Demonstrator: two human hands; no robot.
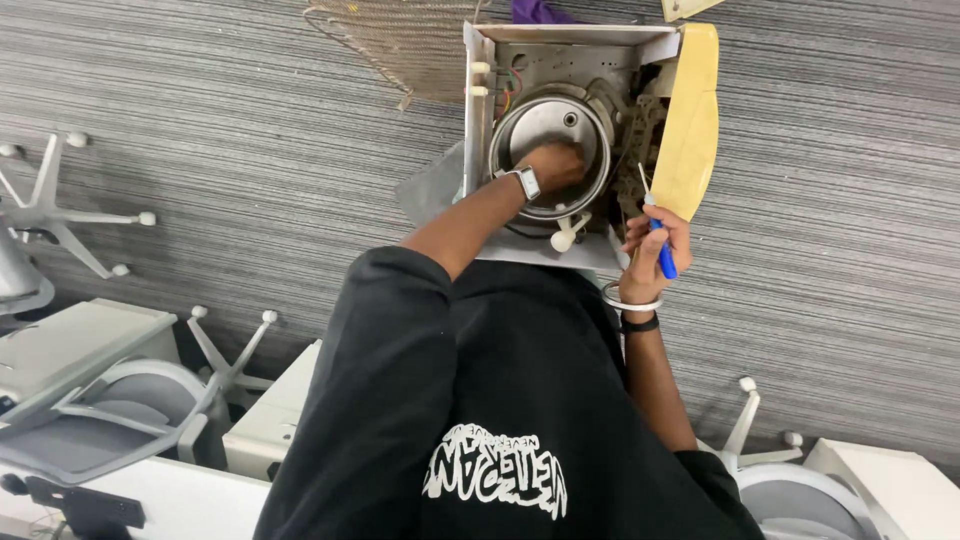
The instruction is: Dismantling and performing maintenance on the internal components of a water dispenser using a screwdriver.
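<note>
The right hand's (pixel 655 250) fingers are curled tight round the blue handle of a screwdriver (pixel 660 240). Its thin metal shaft points up and away toward the yellow panel (pixel 692 110), and the tip is just short of it or just touching; I cannot tell which. The tool looks light, stiff and slim. The handle is the place to hold it, since the bare shaft would likely slip and turn in the fingers. A bangle (pixel 630 300) and a dark band sit on that wrist.

The left hand (pixel 555 165) is down inside the round metal drum (pixel 520 125), with its knuckles against the drum's floor or lower wall. Its fingers are blurred and partly tucked under, so I cannot tell whether they grasp anything or only press on the metal. A watch (pixel 527 183) is on that wrist.

The drum looks rigid, smooth and probably slick, with a thin rim. It would be best taken by the rim with a spread hand. It sits in an opened machine (pixel 480 100) with a pale sheet-metal casing, which lies on the striped grey carpet (pixel 250 150) just ahead of the person's body. The casing looks heavy, and its edges could be sharp. Wires and a perforated bracket show beside the drum, and a white knob (pixel 563 238) sits at the near edge.

A wire mesh (pixel 400 40) lies just left of the machine. Grey chairs (pixel 110 410) and white boxes (pixel 275 410) stand well apart
</note>
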